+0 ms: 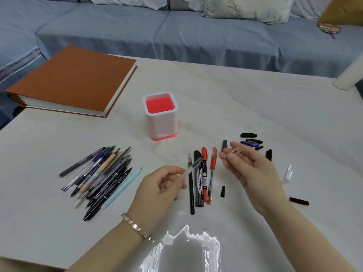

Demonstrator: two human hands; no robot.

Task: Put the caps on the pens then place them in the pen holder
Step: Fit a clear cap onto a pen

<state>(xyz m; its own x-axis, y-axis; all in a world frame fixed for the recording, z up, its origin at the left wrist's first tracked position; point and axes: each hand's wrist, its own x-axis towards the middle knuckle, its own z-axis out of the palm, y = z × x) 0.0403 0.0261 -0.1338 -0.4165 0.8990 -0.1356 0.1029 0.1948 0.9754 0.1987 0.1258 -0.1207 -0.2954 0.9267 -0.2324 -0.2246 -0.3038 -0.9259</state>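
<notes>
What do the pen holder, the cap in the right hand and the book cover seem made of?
Pen holder: likely plastic, with smooth white walls, rounded corners, red inside and base. Cap pinched by the right hand: clear and see-through, probably plastic. Book cover: matte brown, faintly textured, perhaps cloth or faux leather; the look leaves it open.

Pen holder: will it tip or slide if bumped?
Holder probably light: looks plastic and empty. Taller than its square base is wide, so a high bump might tip it. Glossy table may let it slide.
</notes>
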